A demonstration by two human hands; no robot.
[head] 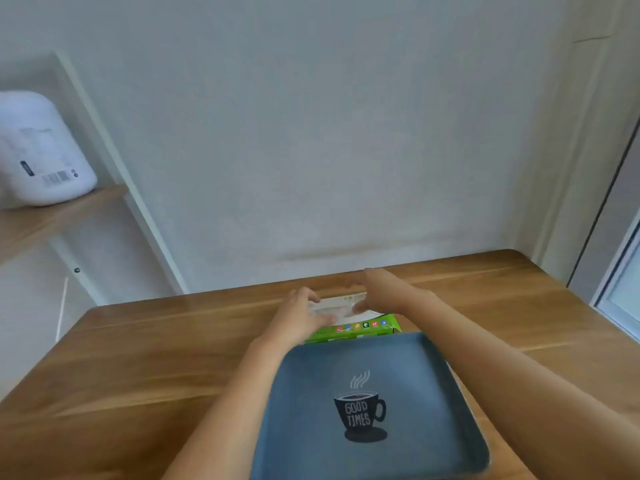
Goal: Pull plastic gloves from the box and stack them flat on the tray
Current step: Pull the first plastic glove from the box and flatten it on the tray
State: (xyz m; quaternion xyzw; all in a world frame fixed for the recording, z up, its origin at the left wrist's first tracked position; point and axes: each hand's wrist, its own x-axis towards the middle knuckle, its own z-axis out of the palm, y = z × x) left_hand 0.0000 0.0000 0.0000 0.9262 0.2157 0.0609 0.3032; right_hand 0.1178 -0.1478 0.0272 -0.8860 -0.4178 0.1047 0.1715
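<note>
A green box [360, 330] of plastic gloves is seen lying on a wooden tabletop [138, 358], just beyond the far rim of a blue-grey tray [311, 393], as both bare arms are stretched across the tray towards it. A pale sheet [337, 306] at the box's top is met by both hands. Whether it is a glove or a flap of the carton cannot be told through the blur, and the box's contents are hidden. The grip of the left hand [299, 317] is clamped on the sheet's left end, with thumb and curled fingers pinched on it. The right hand [379, 289] is laid over the right end, fingers stretched forward and thumb touching the sheet; whether its grip is closed cannot be told. A black coffee cup lettered "GOOD TIMES" is printed on the tray's floor. A white pack [45, 150] is kept on a wooden shelf [69, 209] at far left.
</note>
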